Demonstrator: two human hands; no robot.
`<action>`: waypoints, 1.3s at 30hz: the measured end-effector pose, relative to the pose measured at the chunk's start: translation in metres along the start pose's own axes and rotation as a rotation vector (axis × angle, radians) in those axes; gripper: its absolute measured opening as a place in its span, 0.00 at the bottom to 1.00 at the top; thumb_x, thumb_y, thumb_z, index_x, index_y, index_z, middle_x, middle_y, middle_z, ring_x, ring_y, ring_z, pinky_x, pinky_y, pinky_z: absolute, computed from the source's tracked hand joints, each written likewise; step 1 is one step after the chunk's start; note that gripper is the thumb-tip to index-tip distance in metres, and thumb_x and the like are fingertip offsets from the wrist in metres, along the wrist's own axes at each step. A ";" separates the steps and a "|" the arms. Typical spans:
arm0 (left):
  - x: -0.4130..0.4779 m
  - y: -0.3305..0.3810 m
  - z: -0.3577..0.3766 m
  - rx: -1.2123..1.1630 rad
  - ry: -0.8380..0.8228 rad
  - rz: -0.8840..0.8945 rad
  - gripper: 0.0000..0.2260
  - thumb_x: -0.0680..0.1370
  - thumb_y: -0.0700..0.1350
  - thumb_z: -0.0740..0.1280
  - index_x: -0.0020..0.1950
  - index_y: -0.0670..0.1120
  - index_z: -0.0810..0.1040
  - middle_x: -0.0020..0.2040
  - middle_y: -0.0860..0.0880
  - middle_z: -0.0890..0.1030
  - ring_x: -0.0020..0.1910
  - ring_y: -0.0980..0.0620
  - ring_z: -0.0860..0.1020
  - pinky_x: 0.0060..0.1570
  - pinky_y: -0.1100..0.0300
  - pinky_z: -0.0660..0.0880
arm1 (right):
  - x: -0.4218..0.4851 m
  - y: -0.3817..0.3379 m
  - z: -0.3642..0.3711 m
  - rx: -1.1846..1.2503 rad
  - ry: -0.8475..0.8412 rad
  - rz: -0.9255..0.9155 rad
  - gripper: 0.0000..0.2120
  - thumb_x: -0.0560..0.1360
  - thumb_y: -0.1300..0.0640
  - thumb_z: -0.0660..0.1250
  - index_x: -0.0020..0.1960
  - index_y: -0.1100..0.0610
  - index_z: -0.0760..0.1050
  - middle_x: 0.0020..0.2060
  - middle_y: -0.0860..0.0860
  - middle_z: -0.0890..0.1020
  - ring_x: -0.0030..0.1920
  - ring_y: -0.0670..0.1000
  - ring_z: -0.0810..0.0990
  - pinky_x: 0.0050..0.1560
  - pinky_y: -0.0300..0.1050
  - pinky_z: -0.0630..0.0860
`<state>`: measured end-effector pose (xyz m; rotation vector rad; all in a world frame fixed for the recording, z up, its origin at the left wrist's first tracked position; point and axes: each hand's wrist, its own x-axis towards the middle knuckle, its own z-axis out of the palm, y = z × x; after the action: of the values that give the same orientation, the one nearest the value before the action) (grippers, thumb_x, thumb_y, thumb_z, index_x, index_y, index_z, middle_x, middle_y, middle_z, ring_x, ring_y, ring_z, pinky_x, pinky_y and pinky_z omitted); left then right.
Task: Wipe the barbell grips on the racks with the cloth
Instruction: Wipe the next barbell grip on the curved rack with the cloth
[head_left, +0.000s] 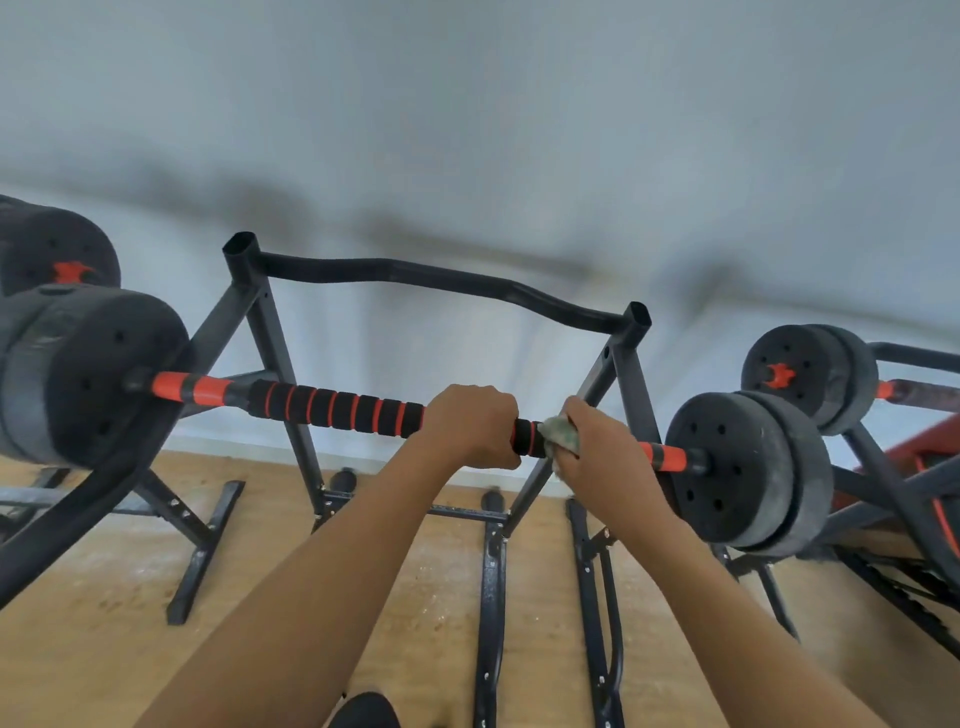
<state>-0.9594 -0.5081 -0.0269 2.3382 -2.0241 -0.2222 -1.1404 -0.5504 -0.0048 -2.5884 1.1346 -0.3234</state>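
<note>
A barbell lies across a black rack (270, 332). Its grip (337, 405) is black foam with orange rings, and orange sleeves lead to black weight plates at each end. My left hand (470, 426) is closed around the grip right of its middle. My right hand (597, 447) presses a pale green cloth (561, 435) around the right end of the grip, close to the orange sleeve (667, 456). A short bit of black foam shows between my two hands. Most of the cloth is hidden under my fingers.
Large black plates (93, 374) hang at the left, and another stack (748, 467) at the right. A second barbell (810, 374) rests on a rack at the far right. Black rack feet (491, 597) spread over the wooden floor. A pale wall stands behind.
</note>
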 end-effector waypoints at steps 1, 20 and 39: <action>0.002 0.000 0.000 -0.005 -0.007 -0.004 0.10 0.71 0.55 0.73 0.47 0.52 0.79 0.35 0.53 0.78 0.33 0.52 0.79 0.36 0.59 0.76 | 0.006 -0.002 -0.001 -0.013 0.010 -0.005 0.05 0.79 0.56 0.65 0.46 0.52 0.69 0.35 0.47 0.77 0.35 0.48 0.78 0.39 0.51 0.80; 0.022 -0.008 -0.009 -0.157 -0.251 -0.029 0.10 0.69 0.54 0.74 0.44 0.51 0.80 0.33 0.51 0.84 0.28 0.54 0.83 0.37 0.58 0.82 | -0.008 -0.001 -0.015 0.025 -0.035 -0.050 0.08 0.79 0.61 0.65 0.56 0.51 0.74 0.44 0.45 0.78 0.40 0.45 0.79 0.44 0.45 0.81; 0.036 -0.015 -0.015 -0.474 -0.524 -0.052 0.10 0.72 0.45 0.78 0.37 0.42 0.81 0.29 0.49 0.78 0.26 0.51 0.74 0.29 0.60 0.72 | -0.026 -0.006 -0.013 -0.100 -0.218 -0.153 0.39 0.79 0.72 0.61 0.81 0.42 0.56 0.80 0.42 0.61 0.79 0.44 0.61 0.77 0.41 0.60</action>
<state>-0.9372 -0.5427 -0.0169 2.1672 -1.7988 -1.2755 -1.1582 -0.5295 0.0072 -2.7233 0.9022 -0.0143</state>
